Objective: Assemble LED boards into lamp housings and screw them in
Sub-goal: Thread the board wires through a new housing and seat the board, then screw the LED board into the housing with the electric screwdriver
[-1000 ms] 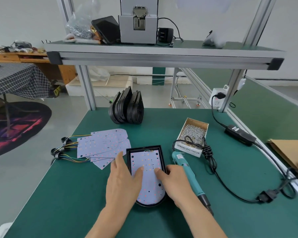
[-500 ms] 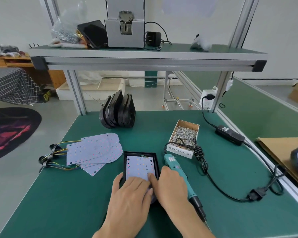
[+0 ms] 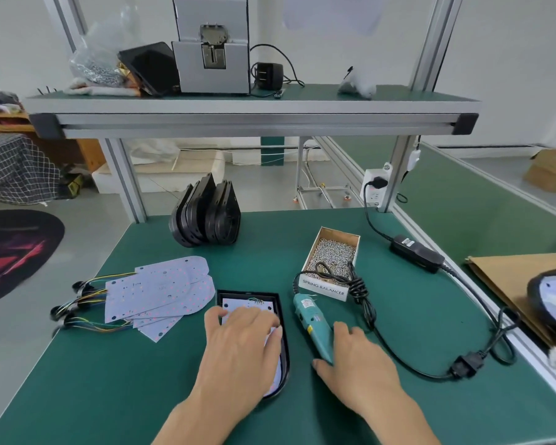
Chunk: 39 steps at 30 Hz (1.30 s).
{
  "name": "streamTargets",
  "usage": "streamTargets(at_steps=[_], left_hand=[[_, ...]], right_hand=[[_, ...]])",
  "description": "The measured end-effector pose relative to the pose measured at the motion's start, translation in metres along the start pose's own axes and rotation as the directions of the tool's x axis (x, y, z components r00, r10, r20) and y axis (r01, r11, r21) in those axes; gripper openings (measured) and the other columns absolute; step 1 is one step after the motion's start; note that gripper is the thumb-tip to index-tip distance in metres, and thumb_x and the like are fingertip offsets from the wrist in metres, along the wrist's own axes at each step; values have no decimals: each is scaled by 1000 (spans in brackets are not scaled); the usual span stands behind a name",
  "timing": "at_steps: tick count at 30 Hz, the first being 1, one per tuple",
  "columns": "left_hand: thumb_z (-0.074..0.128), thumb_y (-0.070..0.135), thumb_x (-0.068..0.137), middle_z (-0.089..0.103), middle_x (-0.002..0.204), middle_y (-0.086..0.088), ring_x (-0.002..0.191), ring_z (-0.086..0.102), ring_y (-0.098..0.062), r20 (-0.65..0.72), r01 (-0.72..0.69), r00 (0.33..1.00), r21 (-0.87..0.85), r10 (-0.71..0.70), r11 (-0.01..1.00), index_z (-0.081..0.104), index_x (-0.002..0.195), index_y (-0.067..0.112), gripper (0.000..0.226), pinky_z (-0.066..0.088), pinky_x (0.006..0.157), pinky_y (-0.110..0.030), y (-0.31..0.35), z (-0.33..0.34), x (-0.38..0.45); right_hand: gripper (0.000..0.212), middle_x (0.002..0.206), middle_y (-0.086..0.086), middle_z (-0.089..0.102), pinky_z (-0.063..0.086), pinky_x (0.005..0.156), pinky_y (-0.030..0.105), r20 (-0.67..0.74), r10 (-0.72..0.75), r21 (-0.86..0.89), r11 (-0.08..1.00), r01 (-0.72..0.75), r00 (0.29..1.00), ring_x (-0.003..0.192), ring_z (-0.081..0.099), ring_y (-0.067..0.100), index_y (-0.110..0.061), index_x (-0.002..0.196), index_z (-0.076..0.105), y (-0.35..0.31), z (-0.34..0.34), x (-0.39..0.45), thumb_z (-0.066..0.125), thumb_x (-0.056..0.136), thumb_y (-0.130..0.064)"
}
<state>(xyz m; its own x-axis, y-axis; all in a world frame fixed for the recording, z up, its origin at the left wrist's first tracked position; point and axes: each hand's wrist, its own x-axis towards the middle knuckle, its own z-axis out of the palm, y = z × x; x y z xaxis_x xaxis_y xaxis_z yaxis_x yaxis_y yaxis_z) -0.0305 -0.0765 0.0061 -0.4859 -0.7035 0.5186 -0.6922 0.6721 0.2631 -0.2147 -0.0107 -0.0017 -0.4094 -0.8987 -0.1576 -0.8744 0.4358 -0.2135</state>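
While your left hand (image 3: 241, 345) lies flat, fingers straight and together, pressing the LED board (image 3: 251, 308) into the black lamp housing (image 3: 281, 316) at near centre, your right hand (image 3: 355, 364) curls round the teal screwdriver (image 3: 312, 326) just right of the housing. Spare boards (image 3: 161, 293) lie left. Screw box (image 3: 333, 255) farther right; empty housings (image 3: 206, 216) stand at far centre.

right hand (image 3: 355, 358) | left the LED board (image 3: 252, 306) | now closing around electric screwdriver (image 3: 312, 326)
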Motion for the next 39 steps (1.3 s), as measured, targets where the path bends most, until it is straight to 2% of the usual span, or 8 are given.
streamTargets(at_steps=[4,6,8,11,14,19,30,39], left_hand=[[61,25,92,60,78,13,76,58,-7,49,79,997,-383,-66,920,61,84,28,9,45,74,-30,8,1,67],[67,20,91,60,76,10,75,58,-7,109,143,988,-408,-108,901,64,82,26,12,48,72,-29,10,12,113],[68,19,91,66,77,8,77,62,-12,197,240,965,-391,-174,889,68,83,23,9,52,76,-32,12,28,153],[64,17,93,72,86,0,88,68,-25,271,314,935,-320,-231,894,72,90,17,9,56,80,-35,12,59,187],[62,14,95,75,97,-3,92,71,-25,397,252,905,-217,-150,943,75,95,16,14,59,84,-39,16,87,192],[63,11,95,73,113,-6,99,69,-28,533,113,845,-117,-34,987,77,103,19,18,59,87,-39,28,123,185],[65,5,93,68,113,-10,100,66,-33,624,48,781,-26,-21,999,71,107,13,18,58,81,-42,35,143,196],[50,-8,89,50,93,-7,85,57,-32,643,2,763,96,-64,995,53,96,9,18,40,61,-36,50,137,195]], right_hand=[[31,102,-1,57,43,73,36,38,-46,60,997,44,998,98,64,28,-21,106,45,5,-3,4,57,95,-48],[23,87,-4,62,46,69,32,48,-41,299,954,24,998,82,62,18,-24,98,51,20,-4,4,57,92,-46],[11,76,-6,68,47,61,21,22,-42,648,761,18,999,66,60,7,-30,99,65,35,-3,2,67,91,-38],[25,67,1,63,46,57,22,-41,19,959,283,34,999,61,55,19,-16,101,75,54,7,-3,81,79,-25],[43,71,16,52,42,47,31,-102,142,989,-97,116,985,53,47,28,-2,119,68,60,18,0,77,77,-9],[37,66,11,43,36,42,29,-88,332,888,-401,225,939,46,42,23,-11,122,67,52,23,13,49,94,7],[40,72,18,65,47,47,23,-27,373,753,-603,264,927,49,53,20,-12,118,70,29,16,32,44,106,-40],[34,70,18,64,52,50,23,35,403,718,-647,258,914,54,56,18,-11,111,70,32,17,35,52,105,-38]])
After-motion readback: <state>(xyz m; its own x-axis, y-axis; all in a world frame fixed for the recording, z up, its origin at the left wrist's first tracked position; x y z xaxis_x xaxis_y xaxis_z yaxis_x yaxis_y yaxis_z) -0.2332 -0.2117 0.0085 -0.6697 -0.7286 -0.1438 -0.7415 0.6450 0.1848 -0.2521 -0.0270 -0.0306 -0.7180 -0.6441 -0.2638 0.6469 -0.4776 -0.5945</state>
